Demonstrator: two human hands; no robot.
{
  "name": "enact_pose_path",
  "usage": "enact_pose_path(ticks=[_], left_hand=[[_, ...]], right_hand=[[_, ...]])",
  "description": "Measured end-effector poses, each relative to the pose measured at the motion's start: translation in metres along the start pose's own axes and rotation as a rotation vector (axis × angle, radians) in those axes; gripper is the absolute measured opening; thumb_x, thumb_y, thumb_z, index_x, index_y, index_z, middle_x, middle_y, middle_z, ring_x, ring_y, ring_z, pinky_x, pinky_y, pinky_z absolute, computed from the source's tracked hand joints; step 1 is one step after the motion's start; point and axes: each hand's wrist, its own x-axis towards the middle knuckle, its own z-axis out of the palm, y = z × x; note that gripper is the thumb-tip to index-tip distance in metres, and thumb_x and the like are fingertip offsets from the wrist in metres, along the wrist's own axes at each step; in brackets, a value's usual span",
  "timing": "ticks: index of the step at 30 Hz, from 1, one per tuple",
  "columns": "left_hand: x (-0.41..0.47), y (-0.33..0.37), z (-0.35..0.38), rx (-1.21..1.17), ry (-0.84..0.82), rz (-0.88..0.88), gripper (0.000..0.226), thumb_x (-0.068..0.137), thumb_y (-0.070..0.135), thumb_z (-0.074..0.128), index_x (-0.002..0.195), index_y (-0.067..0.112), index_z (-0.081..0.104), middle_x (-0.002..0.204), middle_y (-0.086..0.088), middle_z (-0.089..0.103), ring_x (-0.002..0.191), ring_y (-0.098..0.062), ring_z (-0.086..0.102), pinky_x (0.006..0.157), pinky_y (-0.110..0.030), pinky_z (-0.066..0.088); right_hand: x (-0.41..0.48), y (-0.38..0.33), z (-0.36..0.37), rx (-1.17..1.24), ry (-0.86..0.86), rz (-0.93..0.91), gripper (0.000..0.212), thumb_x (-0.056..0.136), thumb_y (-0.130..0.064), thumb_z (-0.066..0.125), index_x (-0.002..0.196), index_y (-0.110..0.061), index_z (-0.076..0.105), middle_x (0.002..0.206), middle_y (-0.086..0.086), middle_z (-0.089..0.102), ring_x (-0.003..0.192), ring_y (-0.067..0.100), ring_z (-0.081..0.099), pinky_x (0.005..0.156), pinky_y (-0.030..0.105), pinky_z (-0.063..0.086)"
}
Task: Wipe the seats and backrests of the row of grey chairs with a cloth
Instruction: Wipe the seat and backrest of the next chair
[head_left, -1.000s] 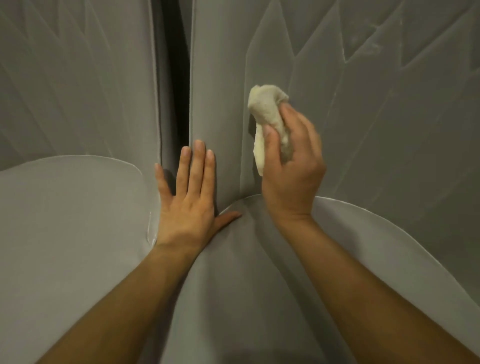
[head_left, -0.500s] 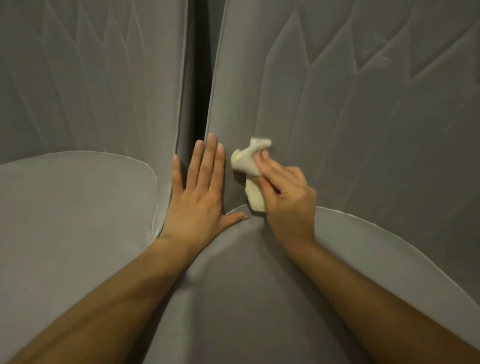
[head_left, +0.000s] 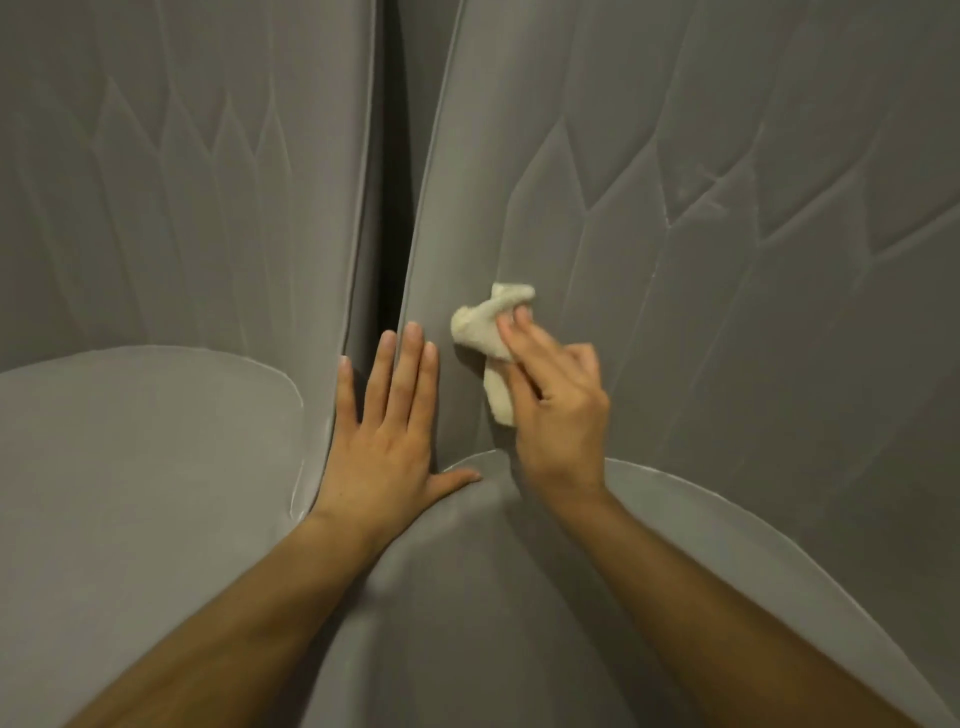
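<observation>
Two grey padded chairs stand side by side, seen from close up. The right chair's backrest (head_left: 701, 260) has stitched leaf-like seams, and its seat (head_left: 519, 597) curves below. My right hand (head_left: 558, 410) holds a crumpled cream cloth (head_left: 491, 338) against the lower left part of that backrest, fingers pressing on it. My left hand (head_left: 387, 431) lies flat with straight fingers on the backrest's left edge, the thumb resting along the seat's rim.
The left chair's backrest (head_left: 182, 208) and its seat (head_left: 145, 467) fill the left side. A narrow dark gap (head_left: 392, 182) runs upward between the two backrests.
My right hand has brought the cloth down the right backrest from higher up to near the seat. The view has shifted a little. My left hand has stayed in place.
</observation>
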Motion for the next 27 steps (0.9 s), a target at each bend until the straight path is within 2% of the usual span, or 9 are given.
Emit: enact_pose_path(ticks=[4, 7, 10, 12, 14, 18, 21, 23, 27], left_hand=[[0.051, 0.003, -0.019, -0.044, 0.020, -0.011, 0.130, 0.066, 0.077, 0.058, 0.145, 0.005, -0.017, 0.151, -0.018, -0.019, 0.143, -0.030, -0.014, 0.116, -0.052, -0.005], [0.091, 0.002, -0.032, -0.058, 0.039, -0.041, 0.135, 0.066, 0.080, 0.055, 0.140, 0.004, -0.029, 0.146, -0.012, -0.034, 0.139, -0.025, -0.027, 0.115, -0.051, -0.011], [0.099, 0.005, -0.033, -0.023, 0.047, -0.067, 0.134, 0.068, 0.082, 0.049, 0.137, 0.003, -0.034, 0.143, -0.013, -0.039, 0.138, -0.026, -0.031, 0.115, -0.052, -0.012], [0.097, 0.006, -0.032, -0.015, 0.059, -0.076, 0.131, 0.069, 0.084, 0.042, 0.136, 0.003, -0.036, 0.144, -0.014, -0.039, 0.138, -0.027, -0.032, 0.114, -0.052, -0.014], [0.098, 0.007, -0.033, -0.017, 0.059, -0.085, 0.130, 0.070, 0.084, 0.040, 0.136, 0.003, -0.036, 0.145, -0.015, -0.039, 0.139, -0.028, -0.031, 0.113, -0.052, -0.015], [0.099, 0.007, -0.037, -0.009, 0.001, -0.099, 0.133, 0.069, 0.086, 0.041, 0.134, 0.004, -0.042, 0.141, -0.013, -0.048, 0.138, -0.029, -0.034, 0.110, -0.055, -0.020], [0.101, 0.004, -0.040, -0.016, -0.016, -0.092, 0.131, 0.067, 0.088, 0.034, 0.133, 0.004, -0.043, 0.139, -0.012, -0.051, 0.136, -0.028, -0.038, 0.106, -0.055, -0.025], [0.116, 0.003, -0.048, -0.063, 0.009, -0.096, 0.130, 0.066, 0.089, 0.032, 0.133, 0.006, -0.043, 0.140, -0.009, -0.050, 0.133, -0.023, -0.042, 0.104, -0.053, -0.027], [0.156, 0.006, -0.063, -0.147, 0.079, -0.132, 0.131, 0.065, 0.087, 0.038, 0.136, 0.007, -0.037, 0.153, -0.009, -0.031, 0.135, -0.018, -0.037, 0.110, -0.053, -0.020]], right_hand=[[0.094, -0.018, -0.016, -0.035, 0.231, -0.038, 0.035, 0.087, -0.010, 0.060, 0.121, -0.002, 0.058, 0.125, 0.012, 0.059, 0.107, 0.018, 0.053, 0.088, 0.001, 0.021], [0.148, -0.021, -0.015, -0.149, 0.250, -0.105, 0.040, 0.089, -0.026, 0.057, 0.125, -0.009, 0.057, 0.129, 0.007, 0.057, 0.106, 0.027, 0.055, 0.083, 0.001, 0.021], [0.121, -0.011, 0.003, -0.212, 0.211, -0.181, 0.035, 0.089, -0.022, 0.058, 0.120, -0.005, 0.060, 0.123, 0.009, 0.061, 0.103, 0.026, 0.061, 0.079, 0.018, 0.029], [0.086, -0.004, 0.010, -0.166, 0.195, -0.166, 0.033, 0.086, -0.016, 0.063, 0.117, -0.004, 0.062, 0.120, 0.010, 0.062, 0.092, 0.028, 0.062, 0.075, 0.024, 0.034], [0.066, 0.001, 0.008, -0.112, 0.164, -0.109, 0.033, 0.084, -0.015, 0.065, 0.115, -0.006, 0.063, 0.119, 0.007, 0.063, 0.079, 0.026, 0.056, 0.071, 0.019, 0.037], [0.089, -0.007, -0.013, -0.037, 0.197, -0.115, 0.034, 0.081, -0.012, 0.068, 0.113, -0.001, 0.064, 0.112, 0.010, 0.066, 0.084, 0.016, 0.053, 0.076, 0.014, 0.037], [0.142, -0.018, -0.033, -0.055, 0.287, -0.100, 0.040, 0.083, -0.017, 0.066, 0.119, 0.001, 0.059, 0.111, 0.014, 0.065, 0.089, 0.021, 0.052, 0.080, 0.020, 0.036], [0.183, -0.021, -0.043, -0.082, 0.276, -0.085, 0.042, 0.084, -0.019, 0.065, 0.120, 0.000, 0.058, 0.108, 0.018, 0.059, 0.096, 0.027, 0.054, 0.084, 0.019, 0.034], [0.187, -0.015, -0.034, -0.116, 0.179, -0.107, 0.035, 0.083, -0.014, 0.066, 0.116, -0.001, 0.062, 0.094, 0.006, 0.036, 0.085, 0.020, 0.042, 0.077, 0.018, 0.034]])
